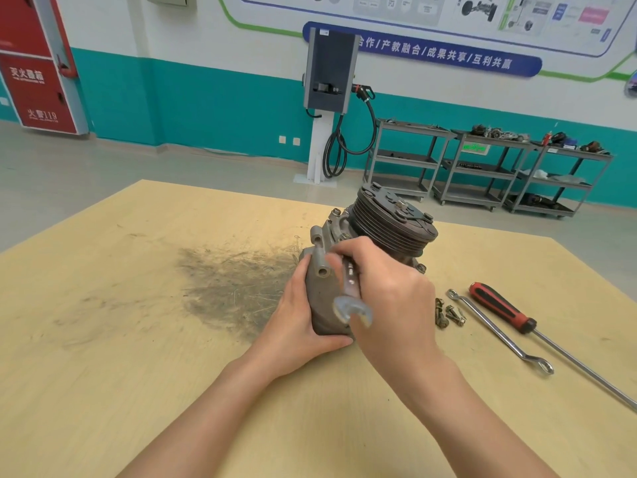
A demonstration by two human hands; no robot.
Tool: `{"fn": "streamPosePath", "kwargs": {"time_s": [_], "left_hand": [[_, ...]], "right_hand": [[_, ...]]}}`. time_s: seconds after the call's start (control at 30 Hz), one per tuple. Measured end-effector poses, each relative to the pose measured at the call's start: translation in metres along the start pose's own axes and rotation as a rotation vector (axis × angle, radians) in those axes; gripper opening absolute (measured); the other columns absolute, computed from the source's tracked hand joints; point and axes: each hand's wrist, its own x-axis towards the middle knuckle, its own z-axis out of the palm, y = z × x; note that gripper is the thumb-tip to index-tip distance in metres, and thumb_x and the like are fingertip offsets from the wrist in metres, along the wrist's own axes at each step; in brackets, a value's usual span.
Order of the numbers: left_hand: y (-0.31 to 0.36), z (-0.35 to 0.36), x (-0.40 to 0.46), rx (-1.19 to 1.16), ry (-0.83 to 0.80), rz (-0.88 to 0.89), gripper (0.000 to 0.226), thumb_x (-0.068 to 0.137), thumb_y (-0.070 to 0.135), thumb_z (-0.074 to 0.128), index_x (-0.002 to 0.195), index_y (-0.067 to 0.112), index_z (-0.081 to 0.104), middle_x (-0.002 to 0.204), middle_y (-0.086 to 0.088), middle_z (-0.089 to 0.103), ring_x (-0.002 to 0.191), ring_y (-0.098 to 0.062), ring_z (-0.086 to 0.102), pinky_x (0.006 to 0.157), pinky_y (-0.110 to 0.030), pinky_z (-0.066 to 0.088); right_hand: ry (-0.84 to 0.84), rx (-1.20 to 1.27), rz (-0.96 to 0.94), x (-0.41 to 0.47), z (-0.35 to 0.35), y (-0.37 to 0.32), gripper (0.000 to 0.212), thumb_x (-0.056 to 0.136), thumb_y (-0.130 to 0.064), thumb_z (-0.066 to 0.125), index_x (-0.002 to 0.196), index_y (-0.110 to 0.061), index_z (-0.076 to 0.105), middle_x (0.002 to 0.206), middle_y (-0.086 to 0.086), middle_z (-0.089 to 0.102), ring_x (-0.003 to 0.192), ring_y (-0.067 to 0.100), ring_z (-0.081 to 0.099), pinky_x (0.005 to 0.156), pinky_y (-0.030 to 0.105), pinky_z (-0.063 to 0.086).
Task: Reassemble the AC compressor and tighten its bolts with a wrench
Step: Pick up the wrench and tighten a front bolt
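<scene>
A grey AC compressor lies on the wooden table, its grooved pulley pointing away to the right. My left hand grips the near end of its housing from the left and below. My right hand holds a silver open-end wrench over the housing; the wrench's open jaw sticks out toward me, and its far end is hidden under my fingers. Several loose bolts lie on the table just right of my right hand.
A long double-ring spanner and a red-and-black screwdriver lie to the right of the bolts. A dark grease smear marks the table left of the compressor. Metal shelf carts stand by the far wall.
</scene>
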Motion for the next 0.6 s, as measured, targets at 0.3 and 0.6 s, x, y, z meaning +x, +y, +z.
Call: {"fn": "streamPosePath", "kwargs": {"time_s": [0.3, 0.6], "left_hand": [[0.0, 0.0, 0.0, -0.064, 0.047, 0.009, 0.132, 0.061, 0.05, 0.087, 0.143, 0.057, -0.016, 0.161, 0.011, 0.013, 0.147, -0.008, 0.022, 0.118, -0.038, 0.031], [-0.004, 0.001, -0.002, -0.059, 0.043, 0.011, 0.132, 0.056, 0.058, 0.085, 0.133, 0.068, -0.022, 0.159, 0.024, 0.007, 0.146, 0.0, 0.015, 0.122, -0.035, 0.024]], "right_hand": [[0.151, 0.303, 0.037, 0.003, -0.009, 0.014, 0.018, 0.097, -0.016, 0.056, 0.092, -0.004, 0.068, 0.082, 0.002, 0.068, 0.073, 0.013, 0.065, 0.066, 0.026, 0.053], [-0.351, 0.614, 0.06, 0.08, -0.036, 0.111, 0.027, 0.089, -0.04, 0.053, 0.101, -0.017, 0.048, 0.12, -0.001, 0.066, 0.122, 0.015, 0.057, 0.094, 0.031, 0.049]]}}
